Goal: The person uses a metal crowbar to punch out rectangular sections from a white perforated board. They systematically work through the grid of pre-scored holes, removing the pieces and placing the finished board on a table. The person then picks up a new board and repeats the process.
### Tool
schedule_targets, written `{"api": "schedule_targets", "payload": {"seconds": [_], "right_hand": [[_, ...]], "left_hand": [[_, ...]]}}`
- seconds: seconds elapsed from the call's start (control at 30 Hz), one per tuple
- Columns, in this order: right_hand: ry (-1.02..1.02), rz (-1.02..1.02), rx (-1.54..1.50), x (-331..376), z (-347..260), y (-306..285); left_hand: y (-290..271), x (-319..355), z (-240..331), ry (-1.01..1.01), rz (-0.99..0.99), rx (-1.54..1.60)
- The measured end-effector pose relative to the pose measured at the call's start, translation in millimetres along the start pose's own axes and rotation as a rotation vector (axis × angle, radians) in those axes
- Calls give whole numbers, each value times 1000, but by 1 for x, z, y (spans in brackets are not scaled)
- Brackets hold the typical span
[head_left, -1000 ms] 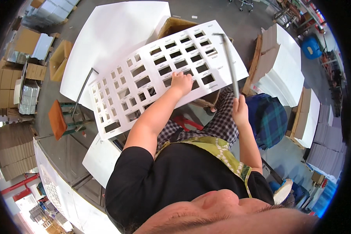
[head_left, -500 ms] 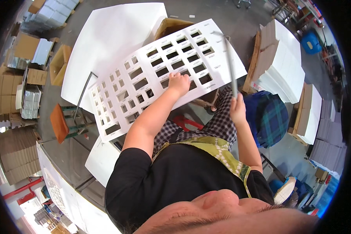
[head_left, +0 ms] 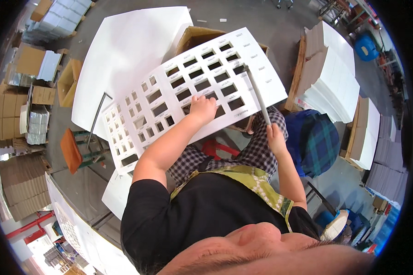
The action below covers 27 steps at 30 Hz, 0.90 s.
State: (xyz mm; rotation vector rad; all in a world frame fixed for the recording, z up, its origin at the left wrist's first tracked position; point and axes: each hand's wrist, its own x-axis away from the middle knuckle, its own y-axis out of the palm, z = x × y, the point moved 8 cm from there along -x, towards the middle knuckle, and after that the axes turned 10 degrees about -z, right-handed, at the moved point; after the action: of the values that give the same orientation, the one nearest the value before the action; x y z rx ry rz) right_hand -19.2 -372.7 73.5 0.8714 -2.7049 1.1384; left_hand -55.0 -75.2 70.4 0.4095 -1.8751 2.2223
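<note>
A large white board (head_left: 271, 91) with rows of rectangular cut-out openings lies tilted in front of me. My left hand (head_left: 203, 110) is closed on it, with the fingers hooked at one of the openings near its front edge. In my right hand (head_left: 276, 140) is a long grey-handled hammer (head_left: 259, 94), gripped near the handle's lower end. Its head lies over an opening in the board's right part; whether it touches is hard to tell. Some openings look dark right through, and a few on the left show pale material inside.
Behind the board stand a big white sheet stack (head_left: 128, 50) and an open cardboard box (head_left: 195, 39). To the left, an orange-seated stool (head_left: 71, 151) stands near a bent metal bar (head_left: 97, 114). Stacked white sheets (head_left: 328, 68) and a plaid-covered seat (head_left: 314, 142) are at the right.
The hammer's head has swung down and to the left onto the board's right part. My left hand and the board have shifted slightly left and toward me.
</note>
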Motion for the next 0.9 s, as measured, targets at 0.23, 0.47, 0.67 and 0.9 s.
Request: {"api": "schedule_targets", "payload": {"seconds": [0.23,0.47,0.67,0.9], "right_hand": [[-39,104,-767,6,39,-12],[-92,91,-866,-14,38,-15],[-168,85,-718,-12,36,-17],[-88,62,-577,4,42,-21]], "left_hand": [[-35,9,7,130,46,120],[-106,-125,23,200,411,166],[-48,-206,24,-151,-110,-61],[-47,-209,18,-154,-230,-53]]}}
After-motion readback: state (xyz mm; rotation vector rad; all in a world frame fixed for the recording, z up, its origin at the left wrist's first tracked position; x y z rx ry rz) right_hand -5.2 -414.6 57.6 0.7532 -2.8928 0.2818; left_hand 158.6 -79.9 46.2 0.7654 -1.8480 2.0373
